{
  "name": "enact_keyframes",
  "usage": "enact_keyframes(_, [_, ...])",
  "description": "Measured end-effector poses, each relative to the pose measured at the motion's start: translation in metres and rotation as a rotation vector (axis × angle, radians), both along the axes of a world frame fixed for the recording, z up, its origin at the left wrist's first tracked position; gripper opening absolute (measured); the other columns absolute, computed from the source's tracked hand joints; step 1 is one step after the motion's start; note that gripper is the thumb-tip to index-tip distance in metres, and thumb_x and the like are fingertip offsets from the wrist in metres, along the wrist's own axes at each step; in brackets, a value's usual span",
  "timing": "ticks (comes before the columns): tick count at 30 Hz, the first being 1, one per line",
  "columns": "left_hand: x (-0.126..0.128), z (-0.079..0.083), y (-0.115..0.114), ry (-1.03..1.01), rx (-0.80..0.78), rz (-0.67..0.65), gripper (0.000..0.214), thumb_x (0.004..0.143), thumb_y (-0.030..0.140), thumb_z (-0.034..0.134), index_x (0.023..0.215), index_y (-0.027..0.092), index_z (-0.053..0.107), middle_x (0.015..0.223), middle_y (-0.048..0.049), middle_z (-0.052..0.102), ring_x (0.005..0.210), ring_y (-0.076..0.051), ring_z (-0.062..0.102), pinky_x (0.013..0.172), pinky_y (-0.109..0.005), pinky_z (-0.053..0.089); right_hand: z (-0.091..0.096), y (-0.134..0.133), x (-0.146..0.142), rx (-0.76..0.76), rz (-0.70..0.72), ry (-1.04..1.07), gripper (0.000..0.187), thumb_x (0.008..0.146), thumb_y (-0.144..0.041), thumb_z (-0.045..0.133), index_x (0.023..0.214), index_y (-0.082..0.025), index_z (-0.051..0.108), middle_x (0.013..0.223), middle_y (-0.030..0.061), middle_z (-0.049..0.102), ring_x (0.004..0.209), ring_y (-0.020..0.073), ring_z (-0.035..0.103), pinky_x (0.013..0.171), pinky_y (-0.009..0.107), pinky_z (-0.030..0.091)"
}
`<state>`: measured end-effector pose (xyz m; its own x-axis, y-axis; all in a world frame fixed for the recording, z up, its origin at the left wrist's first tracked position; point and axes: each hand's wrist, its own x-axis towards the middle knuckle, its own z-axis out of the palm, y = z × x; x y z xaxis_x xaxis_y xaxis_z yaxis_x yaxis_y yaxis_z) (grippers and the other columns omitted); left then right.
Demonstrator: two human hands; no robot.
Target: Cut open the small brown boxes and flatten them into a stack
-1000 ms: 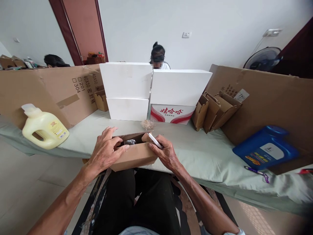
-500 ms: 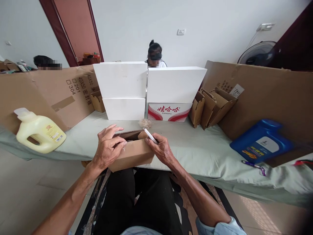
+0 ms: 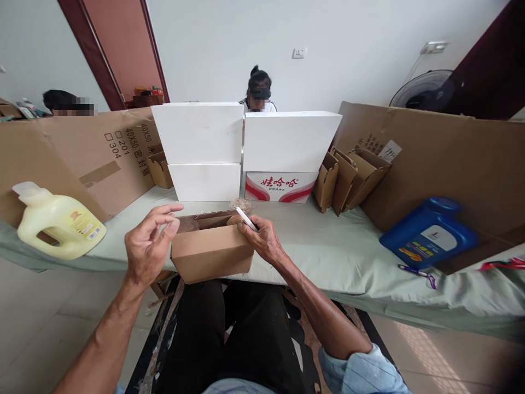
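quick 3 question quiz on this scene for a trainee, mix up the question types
1. True or false: the blue jug sits to the right of the brown cardboard box.
2. What does the right hand hold while it rests at the box's top corner? A) a thin white item B) a yellow jug C) a roll of tape
3. Fill in: the left hand, beside the box's left end, has its fingers ____ (open or shut).

Key: 1 true; 2 A; 3 open.
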<state>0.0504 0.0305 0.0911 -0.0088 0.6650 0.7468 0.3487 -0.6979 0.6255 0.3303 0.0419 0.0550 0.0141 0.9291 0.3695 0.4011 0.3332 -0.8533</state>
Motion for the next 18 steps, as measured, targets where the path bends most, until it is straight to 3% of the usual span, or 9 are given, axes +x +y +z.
enact_keyframes(5, [-0.001,-0.004,0.019,0.186,-0.169,0.051,0.029,0.101,0.045,0.063,0.084,0.023,0.069,0.131,-0.0095,0.081,0.124,-0.031,0.075,0.115,-0.051,0.055,-0.005,-0.001,0.001,0.095,-0.012,0.033,0.035,0.098,-0.054,0.062,0.091,-0.020,0.067,0.077,-0.0023,0.051,0.072,0.0147,0.045,0.066,0.028,0.036])
enact_keyframes(8, [0.004,-0.009,0.016,0.206,-0.120,0.098,0.027,0.102,0.044,0.061,0.085,0.024,0.068,0.127,-0.0087,0.082,0.122,-0.030,0.075,0.113,-0.051,0.054,-0.022,0.001,0.021,0.134,-0.209,-0.029,0.040,0.105,-0.056,0.053,0.093,-0.020,0.066,0.079,-0.0012,0.053,0.074,0.0157,0.047,0.068,0.028,0.037])
enact_keyframes(12, [0.005,-0.005,0.007,0.149,-0.068,0.054,0.023,0.103,0.041,0.062,0.088,0.024,0.068,0.126,-0.0065,0.082,0.124,-0.027,0.074,0.112,-0.045,0.054,-0.065,0.000,0.062,-0.107,-0.489,-0.331,0.027,0.104,-0.039,0.055,0.088,-0.021,0.065,0.085,0.0037,0.062,0.081,0.0188,0.056,0.073,0.030,0.039])
enact_keyframes(15, [0.007,0.000,0.002,0.098,-0.118,-0.024,0.022,0.103,0.040,0.064,0.088,0.025,0.068,0.125,-0.0054,0.082,0.123,-0.026,0.074,0.105,-0.040,0.058,-0.096,-0.005,0.084,-0.206,-0.535,-0.375,0.019,0.097,-0.029,0.062,0.080,-0.021,0.064,0.083,0.0078,0.065,0.081,0.0216,0.058,0.073,0.032,0.040])
enact_keyframes(18, [0.009,0.004,0.001,0.103,-0.155,-0.053,0.021,0.101,0.040,0.065,0.087,0.024,0.068,0.124,-0.0060,0.082,0.124,-0.027,0.074,0.100,-0.039,0.060,-0.107,-0.005,0.089,-0.199,-0.521,-0.378,0.016,0.095,-0.026,0.065,0.080,-0.020,0.066,0.090,0.0118,0.069,0.091,0.0250,0.063,0.081,0.035,0.046])
